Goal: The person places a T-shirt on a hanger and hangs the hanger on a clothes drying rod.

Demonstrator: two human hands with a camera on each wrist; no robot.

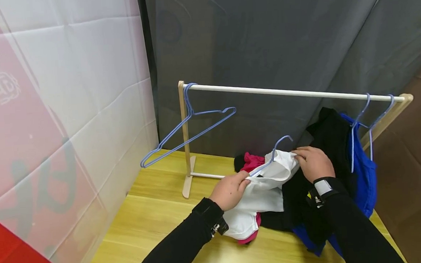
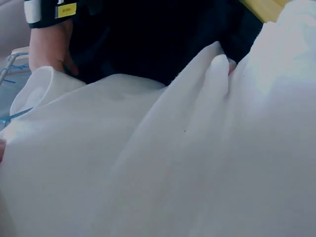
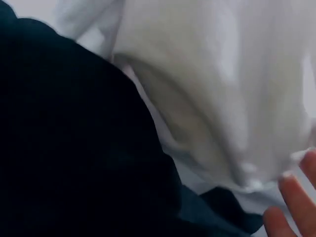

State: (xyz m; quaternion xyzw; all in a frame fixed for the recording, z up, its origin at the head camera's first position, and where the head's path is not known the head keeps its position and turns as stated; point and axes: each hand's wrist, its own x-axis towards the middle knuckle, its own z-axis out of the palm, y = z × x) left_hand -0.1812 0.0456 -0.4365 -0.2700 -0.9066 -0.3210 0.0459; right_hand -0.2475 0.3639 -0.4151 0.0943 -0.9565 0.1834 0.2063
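A white shirt (image 1: 263, 192) is spread between both hands over the yellow wood surface. A blue hanger (image 1: 275, 148) sits partly inside its neck opening, hook pointing up and right. My left hand (image 1: 230, 191) pinches the shirt at the left of the neck, right by the hanger's arm. With thumb and fingers, my right hand (image 1: 315, 163) pinches the cloth at the right shoulder. The left wrist view is mostly filled by white cloth, and the right fingertips (image 3: 296, 197) show at the shirt's edge in the right wrist view. The hanger's lower part is hidden in the shirt.
A clothes rack (image 1: 283, 92) stands behind, with bare blue hangers (image 1: 193, 136) at its left end. Black clothing (image 1: 330, 141) and blue clothing (image 1: 364, 179) hang at its right. A pink-red garment (image 1: 251, 161) lies behind the shirt. A pale printed sheet (image 1: 87, 94) walls the left.
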